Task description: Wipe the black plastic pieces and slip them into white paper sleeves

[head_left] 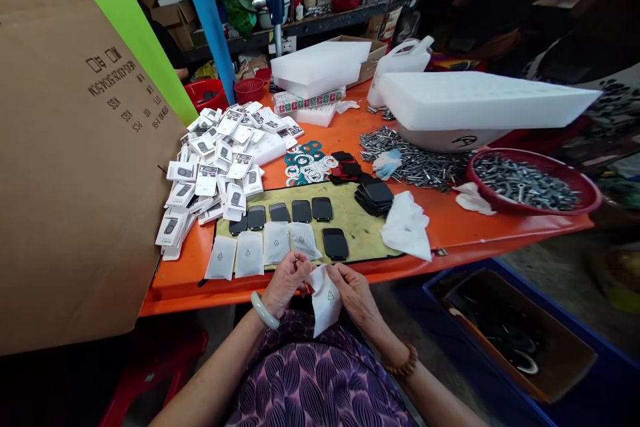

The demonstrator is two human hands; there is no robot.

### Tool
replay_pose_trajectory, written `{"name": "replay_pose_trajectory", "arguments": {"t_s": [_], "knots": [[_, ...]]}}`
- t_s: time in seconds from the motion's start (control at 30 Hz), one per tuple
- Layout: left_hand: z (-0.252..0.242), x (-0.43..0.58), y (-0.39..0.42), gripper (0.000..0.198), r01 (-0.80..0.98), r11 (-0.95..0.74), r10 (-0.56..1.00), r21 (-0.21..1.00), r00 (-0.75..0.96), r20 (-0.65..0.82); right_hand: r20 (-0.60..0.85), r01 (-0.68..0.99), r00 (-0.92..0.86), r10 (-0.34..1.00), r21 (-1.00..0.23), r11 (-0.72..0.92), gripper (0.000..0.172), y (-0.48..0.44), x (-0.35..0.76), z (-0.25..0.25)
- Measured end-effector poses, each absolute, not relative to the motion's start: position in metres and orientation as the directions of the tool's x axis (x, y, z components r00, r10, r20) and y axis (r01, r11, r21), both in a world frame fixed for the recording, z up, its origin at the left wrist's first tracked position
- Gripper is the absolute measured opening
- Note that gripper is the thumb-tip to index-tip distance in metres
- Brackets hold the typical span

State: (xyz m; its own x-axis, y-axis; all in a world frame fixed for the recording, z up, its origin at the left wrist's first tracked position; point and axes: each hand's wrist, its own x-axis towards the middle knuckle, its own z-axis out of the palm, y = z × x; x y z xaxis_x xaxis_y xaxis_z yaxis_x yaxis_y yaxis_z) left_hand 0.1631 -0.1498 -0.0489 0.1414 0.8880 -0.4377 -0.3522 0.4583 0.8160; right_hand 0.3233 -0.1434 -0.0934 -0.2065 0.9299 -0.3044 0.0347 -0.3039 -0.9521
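Observation:
Between both hands, in front of the table edge, hangs a white translucent pouch point(326, 303) printed with a recycling triangle. My left hand point(289, 282) pinches its upper left corner, and my right hand point(357, 297) grips its upper right side. Just beyond lies a single black rounded device point(335, 243) on a yellow cloth point(357, 230). To its left is a row of filled white pouches point(249, 253). Behind them stands a row of similar black devices point(301, 211). Stacked black devices point(374, 196) sit farther right, next to a pile of empty white pouches point(407, 223).
White printed boxes point(220, 153) heap up at left beside a large carton point(70, 167). Ring-shaped pieces point(307, 163) lie mid-table. Metal parts point(430, 170) and a red basin point(535, 207) occupy the right. A blue crate point(500, 373) stands below the table's right edge.

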Motion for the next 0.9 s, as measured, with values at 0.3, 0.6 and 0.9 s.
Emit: {"name": "replay_pose_trajectory", "arguments": {"t_s": [0.3, 0.6, 0.9], "knots": [[-0.049, 0.151, -0.14, 0.054, -0.205, 0.583, 0.792, 0.786, 0.356, -0.495, -0.274, -0.057, -0.218, 0.937, -0.955, -0.292, 0.045, -0.136, 0.325, -0.091], [-0.052, 0.129, -0.126, 0.006, 0.475, 0.084, 0.884, 0.876, 0.37, -0.285, -0.07, 0.255, -0.497, 0.865, -0.965, 0.068, 0.038, -0.095, 0.347, -0.097], [-0.052, 0.133, -0.129, 0.01, 0.62, -0.185, 0.887, 0.762, 0.439, -0.142, -0.143, 0.75, -0.617, 0.774, -0.404, 0.523, 0.069, -0.019, 0.362, -0.112]]}}
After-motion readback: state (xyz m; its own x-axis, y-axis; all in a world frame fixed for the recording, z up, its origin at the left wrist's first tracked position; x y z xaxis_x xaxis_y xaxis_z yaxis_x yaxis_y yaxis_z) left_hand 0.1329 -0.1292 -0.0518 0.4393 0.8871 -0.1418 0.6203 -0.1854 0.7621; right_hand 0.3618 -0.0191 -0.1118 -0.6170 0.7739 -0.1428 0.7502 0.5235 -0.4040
